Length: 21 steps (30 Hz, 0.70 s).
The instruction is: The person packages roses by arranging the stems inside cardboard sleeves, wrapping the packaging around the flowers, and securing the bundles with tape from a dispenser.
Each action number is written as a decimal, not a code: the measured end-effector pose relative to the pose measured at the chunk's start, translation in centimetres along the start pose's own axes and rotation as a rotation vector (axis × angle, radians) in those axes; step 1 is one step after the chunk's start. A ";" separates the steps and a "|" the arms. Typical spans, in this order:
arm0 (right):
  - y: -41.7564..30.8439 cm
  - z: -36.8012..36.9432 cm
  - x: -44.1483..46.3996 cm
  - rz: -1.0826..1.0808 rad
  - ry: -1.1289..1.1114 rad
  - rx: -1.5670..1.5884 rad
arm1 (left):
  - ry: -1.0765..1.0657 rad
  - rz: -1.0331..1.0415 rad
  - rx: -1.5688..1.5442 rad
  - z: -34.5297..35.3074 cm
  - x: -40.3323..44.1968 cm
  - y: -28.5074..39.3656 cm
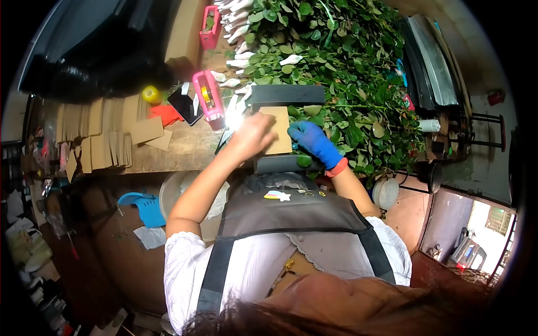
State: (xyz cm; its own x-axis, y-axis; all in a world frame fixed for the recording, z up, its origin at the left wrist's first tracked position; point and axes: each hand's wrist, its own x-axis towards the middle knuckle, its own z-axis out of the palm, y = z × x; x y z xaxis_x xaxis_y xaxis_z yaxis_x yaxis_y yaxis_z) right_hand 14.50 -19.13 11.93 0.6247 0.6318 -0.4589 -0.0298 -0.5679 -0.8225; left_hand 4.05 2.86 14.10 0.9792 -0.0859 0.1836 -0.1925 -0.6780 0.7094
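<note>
A small tan cardboard sheet point(278, 147) lies on a dark ribbed block point(288, 94) at the table's front edge. My bare left hand point(253, 134) is closed at the sheet's left side, its curled fingers over the surface and slightly blurred. On the right edge, my right hand point(314, 143), in a blue glove with an orange cuff, has its fingers bent together at the sheet. Leafy green stems point(347, 67) spread just beyond and to the right, with white-wrapped flower heads point(238, 33) along their left side.
Two pink tape dispensers point(208, 101) stand left of the stems. A phone point(185, 106), a yellow tape roll point(151, 94) and stacked cardboard pieces point(106, 129) occupy the left of the table. Black plastic point(101, 56) covers the back left. Below hangs a blue plastic item point(143, 207).
</note>
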 end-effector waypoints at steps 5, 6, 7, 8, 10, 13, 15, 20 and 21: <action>-2.4 1.1 -2.4 -0.068 0.306 -0.467 | -0.278 0.024 0.165 1.6 3.2 -0.7; -2.6 1.0 -3.8 -0.125 0.280 -0.411 | -0.322 0.014 0.169 1.6 3.4 -0.6; -2.7 0.5 -5.4 -0.185 0.249 -0.358 | -0.360 -0.002 0.171 1.2 3.8 -0.4; -2.8 -0.3 -6.8 -0.246 0.212 -0.307 | -0.394 -0.024 0.172 1.1 4.2 -0.5; -3.6 -2.9 -10.3 0.183 -0.258 -0.001 | -0.424 -0.043 0.165 1.3 4.4 -1.0; 4.2 -2.6 -10.8 0.352 -0.271 -0.613 | -0.462 -0.062 0.152 1.5 4.7 -1.4; 12.0 -0.1 -11.4 -0.024 -0.056 -0.777 | -0.450 -0.034 0.152 1.6 4.6 -1.6; -2.2 -0.8 -10.8 -0.656 0.141 -0.229 | -0.430 -0.010 0.166 1.6 4.5 -1.9; -3.8 -0.6 -9.8 -0.876 0.341 -0.325 | -0.399 0.016 0.165 2.2 4.3 -2.5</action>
State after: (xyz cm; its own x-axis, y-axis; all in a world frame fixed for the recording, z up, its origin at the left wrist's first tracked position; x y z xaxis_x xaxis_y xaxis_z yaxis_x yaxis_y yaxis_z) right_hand 8.96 -23.55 19.74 0.5161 0.7409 0.4297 0.7330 -0.1225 -0.6691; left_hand 8.89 2.62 11.59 0.9302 -0.3513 -0.1067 -0.2272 -0.7791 0.5842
